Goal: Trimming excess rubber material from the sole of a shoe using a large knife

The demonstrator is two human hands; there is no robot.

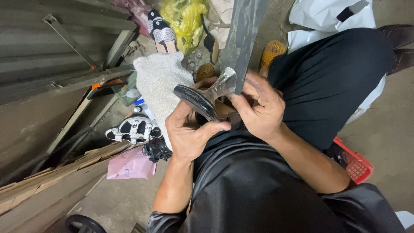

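Over my lap, both hands grip a dark high-heeled shoe with a clear heel, sole turned up. My left hand wraps the sole from below, thumb across it. My right hand clasps the shoe at the heel end, fingers curled. A long dark flat strip rises from behind the heel toward the top of the view. A white textured cloth lies draped just left of the shoe.
A black-and-white sandal and a pink paper lie on the floor at left beside wooden boards. A yellow plastic bag and another sandal sit ahead. A red basket is at right, white plastic behind.
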